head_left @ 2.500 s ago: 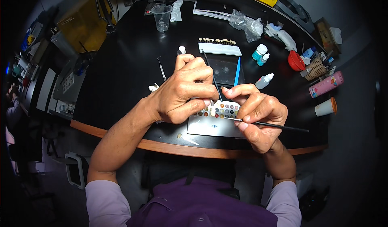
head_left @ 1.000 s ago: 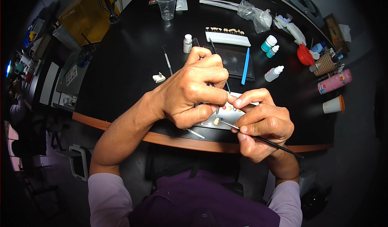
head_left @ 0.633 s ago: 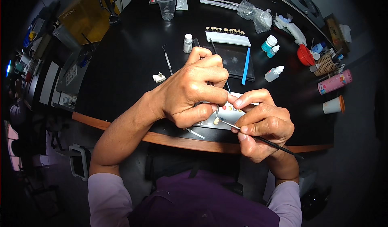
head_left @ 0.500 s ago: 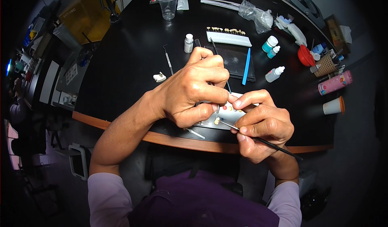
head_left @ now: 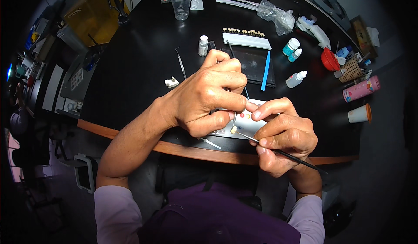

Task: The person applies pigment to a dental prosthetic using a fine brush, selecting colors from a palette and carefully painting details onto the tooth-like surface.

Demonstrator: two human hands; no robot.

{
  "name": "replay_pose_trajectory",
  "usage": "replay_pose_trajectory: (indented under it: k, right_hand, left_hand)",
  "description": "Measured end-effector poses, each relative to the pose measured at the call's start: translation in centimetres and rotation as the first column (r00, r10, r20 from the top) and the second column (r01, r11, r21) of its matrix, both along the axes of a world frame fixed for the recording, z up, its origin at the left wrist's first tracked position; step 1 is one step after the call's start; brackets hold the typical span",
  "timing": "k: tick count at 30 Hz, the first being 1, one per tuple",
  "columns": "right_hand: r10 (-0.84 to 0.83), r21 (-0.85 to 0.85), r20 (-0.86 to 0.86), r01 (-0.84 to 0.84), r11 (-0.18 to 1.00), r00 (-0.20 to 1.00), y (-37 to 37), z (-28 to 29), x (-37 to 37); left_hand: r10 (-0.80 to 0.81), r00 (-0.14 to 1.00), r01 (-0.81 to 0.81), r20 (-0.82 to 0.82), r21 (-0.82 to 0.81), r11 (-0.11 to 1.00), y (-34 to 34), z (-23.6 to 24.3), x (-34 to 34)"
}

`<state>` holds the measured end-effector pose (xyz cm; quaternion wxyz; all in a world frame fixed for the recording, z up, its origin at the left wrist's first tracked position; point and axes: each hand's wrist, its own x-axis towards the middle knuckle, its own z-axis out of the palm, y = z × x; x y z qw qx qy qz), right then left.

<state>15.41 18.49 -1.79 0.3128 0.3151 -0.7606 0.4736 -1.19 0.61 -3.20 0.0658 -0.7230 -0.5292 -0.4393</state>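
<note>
My left hand [head_left: 212, 91] is closed around a slim metal instrument, mostly hidden by the fingers, with its thin tip [head_left: 235, 120] pointing down. At that tip sits a small cream-coloured tooth crown [head_left: 234, 130]. My right hand [head_left: 285, 133] grips a fine brush [head_left: 296, 158] with a dark handle, its point just right of the crown with a slight gap. Its index finger reaches toward the left hand's fingers. Beneath both hands lies a white palette [head_left: 249, 128] with red, yellow and blue dabs, partly covered.
Beyond the hands are a rack of tooth-shaped shade samples [head_left: 247, 41], a blue strip [head_left: 265, 71], another brush [head_left: 230, 48] and a white bottle [head_left: 203, 46]. To the right stand a dropper bottle [head_left: 296, 79] and red bowl [head_left: 329, 60]. A dental model [head_left: 171, 82] lies left.
The brush tip has drawn slightly away from the crown, down and to the right. My right hand has shifted a little; the left stays in place.
</note>
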Motion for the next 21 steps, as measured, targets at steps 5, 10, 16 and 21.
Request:
replay_pose_trajectory:
  k: [5,10,16,21]
  right_hand:
    - [-0.012,0.010,0.006,0.012,1.000,1.000,-0.05,0.21,0.01]
    - [-0.010,0.024,-0.007,0.010,1.000,1.000,0.03,0.14,-0.12]
    - [-0.020,0.021,-0.019,0.020,1.000,1.000,-0.04,0.11,0.02]
    - [-0.028,0.032,-0.014,0.028,0.999,1.000,-0.02,0.16,0.01]
  left_hand:
    - [0.005,1.000,-0.004,-0.021,0.013,1.000,-0.10,-0.12,-0.12]
    - [0.007,0.999,-0.007,-0.034,0.015,1.000,0.04,-0.11,-0.20]
    - [0.018,0.999,-0.018,-0.045,0.003,1.000,-0.06,0.01,-0.05]
    - [0.010,0.999,-0.009,-0.043,0.027,1.000,0.06,-0.23,-0.06]
